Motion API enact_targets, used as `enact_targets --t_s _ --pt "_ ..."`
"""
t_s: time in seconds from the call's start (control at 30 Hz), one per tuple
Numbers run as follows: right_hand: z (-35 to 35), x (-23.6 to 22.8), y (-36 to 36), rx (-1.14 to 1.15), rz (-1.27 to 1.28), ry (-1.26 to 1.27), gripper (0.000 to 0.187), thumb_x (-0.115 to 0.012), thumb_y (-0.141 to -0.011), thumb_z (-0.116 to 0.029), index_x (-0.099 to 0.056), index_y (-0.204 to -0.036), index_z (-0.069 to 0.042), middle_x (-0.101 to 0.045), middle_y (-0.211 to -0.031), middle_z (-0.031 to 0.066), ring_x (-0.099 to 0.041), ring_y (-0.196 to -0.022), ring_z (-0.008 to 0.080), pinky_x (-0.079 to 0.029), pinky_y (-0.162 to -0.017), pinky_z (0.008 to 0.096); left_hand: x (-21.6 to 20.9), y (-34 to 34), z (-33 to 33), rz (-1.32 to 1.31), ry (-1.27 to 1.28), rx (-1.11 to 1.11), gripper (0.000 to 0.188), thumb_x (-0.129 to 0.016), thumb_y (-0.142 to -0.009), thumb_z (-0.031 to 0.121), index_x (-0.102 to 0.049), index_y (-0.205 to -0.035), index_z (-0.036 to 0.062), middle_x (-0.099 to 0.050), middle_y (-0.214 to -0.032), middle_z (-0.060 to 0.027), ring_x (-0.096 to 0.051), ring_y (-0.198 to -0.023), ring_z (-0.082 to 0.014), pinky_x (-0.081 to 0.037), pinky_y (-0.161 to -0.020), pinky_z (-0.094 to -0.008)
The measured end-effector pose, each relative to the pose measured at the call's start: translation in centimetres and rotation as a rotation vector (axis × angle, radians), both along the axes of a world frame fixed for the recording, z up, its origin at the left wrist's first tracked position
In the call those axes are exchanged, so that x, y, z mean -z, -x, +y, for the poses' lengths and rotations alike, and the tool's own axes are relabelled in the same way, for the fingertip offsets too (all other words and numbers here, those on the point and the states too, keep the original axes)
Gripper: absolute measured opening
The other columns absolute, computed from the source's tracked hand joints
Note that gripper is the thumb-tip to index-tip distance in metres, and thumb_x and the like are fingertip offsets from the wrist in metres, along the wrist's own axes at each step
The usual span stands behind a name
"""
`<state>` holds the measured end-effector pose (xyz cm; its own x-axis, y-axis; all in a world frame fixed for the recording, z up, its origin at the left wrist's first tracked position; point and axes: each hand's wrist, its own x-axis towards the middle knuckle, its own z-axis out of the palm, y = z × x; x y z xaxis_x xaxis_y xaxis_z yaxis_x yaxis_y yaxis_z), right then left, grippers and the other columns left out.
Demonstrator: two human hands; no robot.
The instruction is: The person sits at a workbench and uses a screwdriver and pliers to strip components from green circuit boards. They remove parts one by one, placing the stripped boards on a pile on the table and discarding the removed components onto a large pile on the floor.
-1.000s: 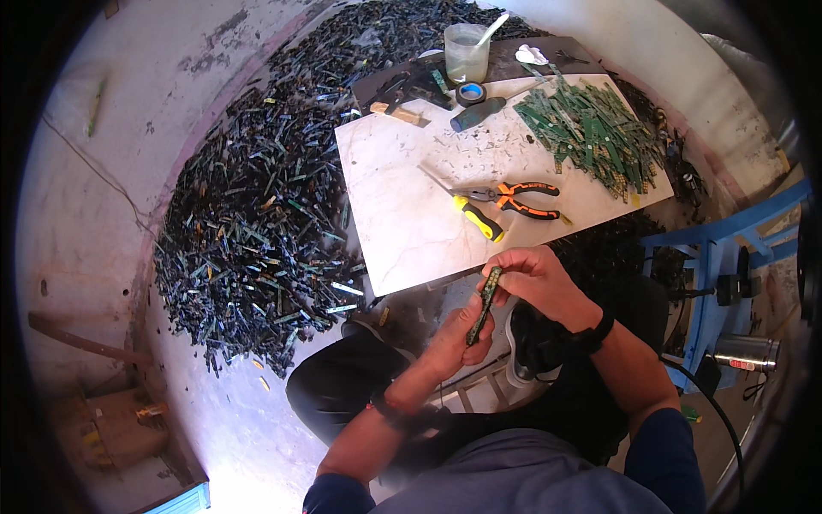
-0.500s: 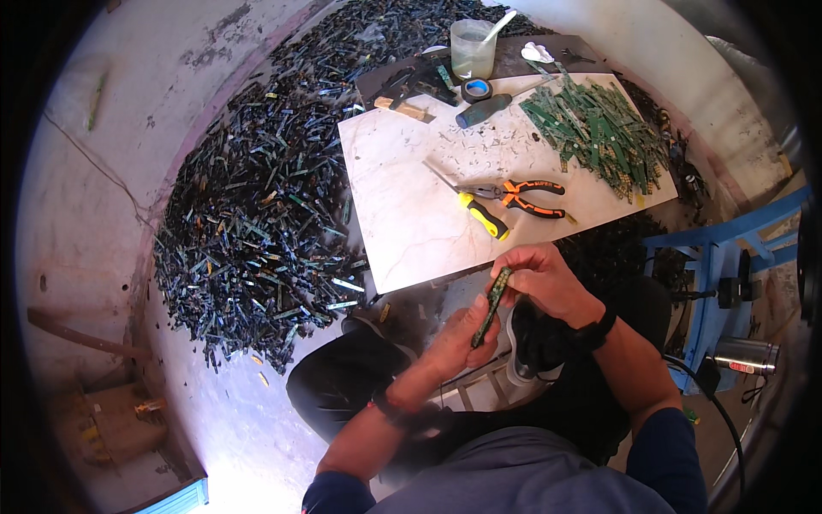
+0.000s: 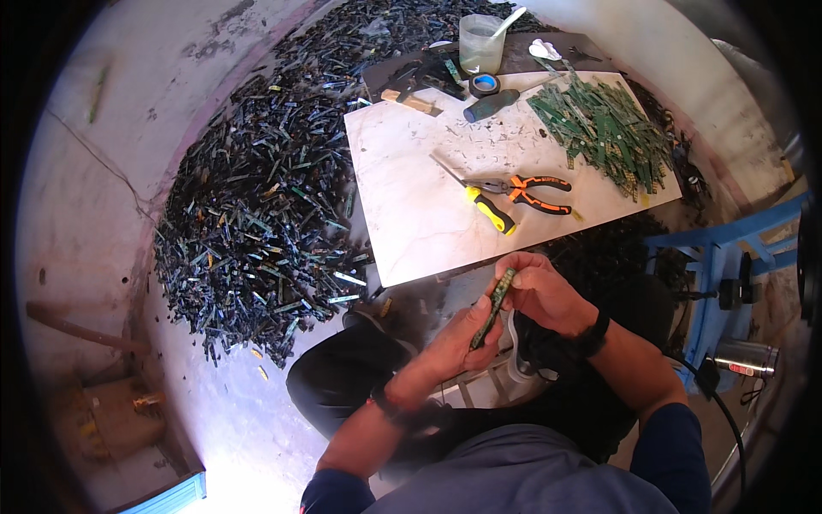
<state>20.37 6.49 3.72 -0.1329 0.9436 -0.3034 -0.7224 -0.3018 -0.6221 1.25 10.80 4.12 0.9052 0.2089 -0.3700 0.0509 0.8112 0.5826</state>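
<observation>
1. So both hands are busy with one narrow, dark green strip with paler gold-ish patches [image 3: 491, 313], looks like circuit board. It's up in the air over the lap, just off the near edge of the big white rectangular panel [image 3: 402, 236].
2. Left hand [image 3: 467, 341]: wrapped around the lower part of the strip, thumb lying along it. Definitely gripping.
3. Right hand [image 3: 548, 293]: pinching the strip's upper end between thumb and fingers. The strip sits tilted, top leaning right. Can't really make out the fingertips behind it.
4. Nearest tools on the panel: a yellow-and-black-handled screwdriver with a thin metal shaft [image 3: 491, 213], and orange-and-black-handled pliers [image 3: 524, 190] right up against it, jaws toward the screwdriver.
5. Panel's right side has a messy pile of flat green strips [image 3: 604, 133].
6. Toward the far edge: a dark-handled tool [image 3: 491, 105], a black tape roll with a blue core [image 3: 485, 85] and a light wooden block [image 3: 408, 101]. Behind those, a cloudy translucent cup [image 3: 481, 50] with a white spoon-like stick [image 3: 510, 20] leaning in it.
7. Left of the panel there's a huge floor heap of dark, thin strips [image 3: 257, 223].
</observation>
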Motion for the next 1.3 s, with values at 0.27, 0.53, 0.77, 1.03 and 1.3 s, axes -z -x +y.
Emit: enact_targets --t_s 0.27,0.53,0.77,1.03,1.3 --pt "0.6 -2.4 0.1 0.05 -0.42 -0.011 0.009 -0.054 -0.085 -0.002 -0.06 -0.092 -0.002 -0.066 -0.088 0.0081 -0.061 -0.071 0.0121 -0.051 -0.066 0.0248 1.4 -0.4 0.5 0.034 0.026 -0.055 0.065 -0.023 -0.095 0.067 -0.046 -0.07 0.0108 -0.029 -0.045 0.0036 -0.025 -0.038 -0.0096 -0.021 -0.039 -0.0251" --pt "-0.3 -2.9 -0.2 0.02 -0.519 -0.037 0.009 -0.054 -0.085 0.0 -0.059 -0.092 -0.002 -0.067 -0.088 0.0099 -0.062 -0.07 0.0136 -0.052 -0.066 0.0258 1.3 -0.2 0.4 0.132 -0.04 -0.032 0.072 -0.022 -0.091 0.073 -0.047 -0.069 0.0097 -0.029 -0.046 0.0032 -0.025 -0.038 -0.0103 -0.02 -0.04 -0.0258" --pt "-1.8 -2.6 1.4 0.266 -0.322 0.128 0.007 -0.051 -0.084 0.0 -0.055 -0.089 -0.002 -0.067 -0.089 0.0156 -0.064 -0.069 0.0167 -0.055 -0.064 0.0283 0.9 0.2 1.6 0.112 0.019 -0.104 0.079 -0.021 -0.089 0.076 -0.053 -0.072 0.0058 -0.035 -0.047 -0.0004 -0.032 -0.04 -0.0122 -0.025 -0.041 -0.0261" --pt "-2.4 -2.6 2.8 0.331 -0.324 0.152 0.007 -0.051 -0.082 0.004 -0.052 -0.085 -0.003 -0.067 -0.088 0.016 -0.066 -0.07 0.0187 -0.057 -0.064 0.0294 1.2 0.7 1.3 0.288 -0.341 -0.272 0.079 -0.027 -0.091 0.072 -0.057 -0.075 0.0006 -0.04 -0.049 -0.0017 -0.04 -0.04 -0.0132 -0.032 -0.042 -0.0257" --pt "-3.2 -2.9 3.5 0.416 -0.28 0.159 0.011 -0.054 -0.081 0.006 -0.051 -0.081 -0.005 -0.066 -0.092 0.0155 -0.066 -0.072 0.0194 -0.056 -0.067 0.0301 1.9 0.9 1.7 0.221 -0.062 -0.32 0.076 -0.028 -0.091 0.072 -0.055 -0.075 0.0028 -0.041 -0.05 -0.0022 -0.039 -0.04 -0.0141 -0.031 -0.042 -0.0271"
